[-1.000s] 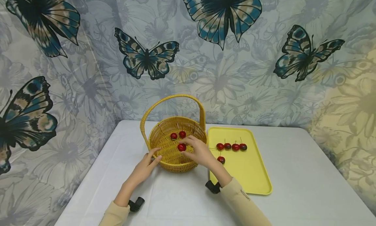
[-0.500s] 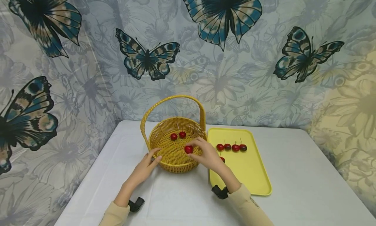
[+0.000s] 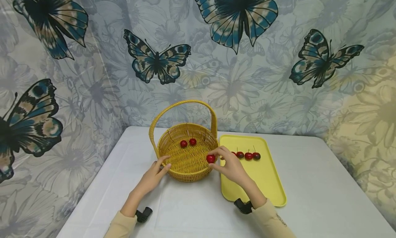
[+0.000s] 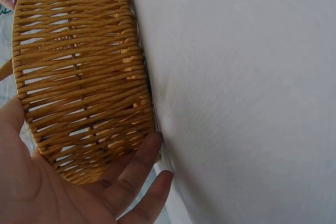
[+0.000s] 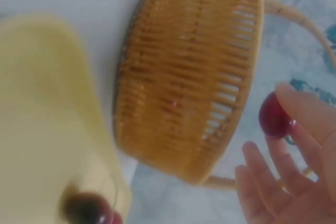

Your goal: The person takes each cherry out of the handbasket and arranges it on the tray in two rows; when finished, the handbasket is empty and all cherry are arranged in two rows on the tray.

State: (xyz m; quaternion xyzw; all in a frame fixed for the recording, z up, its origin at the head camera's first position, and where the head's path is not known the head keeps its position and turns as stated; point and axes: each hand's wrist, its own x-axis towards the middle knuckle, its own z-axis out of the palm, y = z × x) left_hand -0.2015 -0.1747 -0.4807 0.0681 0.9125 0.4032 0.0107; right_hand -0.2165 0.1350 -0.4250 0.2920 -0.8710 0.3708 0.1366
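My right hand (image 3: 230, 164) pinches a red cherry (image 3: 211, 158) between thumb and fingers, over the right rim of the yellow wicker basket (image 3: 188, 176). In the right wrist view the cherry (image 5: 274, 116) sits at the fingertips beside the basket's woven wall (image 5: 184, 77). My left hand (image 3: 153, 176) holds the basket at its front left; in the left wrist view its fingers (image 4: 134, 179) lie along the woven outside. Two more cherries (image 3: 184, 144) lie inside toward the back of the basket.
Right of the basket lies a yellow tray (image 3: 253, 186) with a row of cherries (image 3: 248, 156), partly hidden behind the right hand. The basket's tall arched handle (image 3: 185, 102) rises over it. A patterned butterfly cloth (image 3: 235, 80) hangs behind the white table (image 3: 309, 183).
My right hand has carried the pinched cherry rightward, from over the basket's middle to its right rim, covering part of the tray. The left hand stays at the basket.
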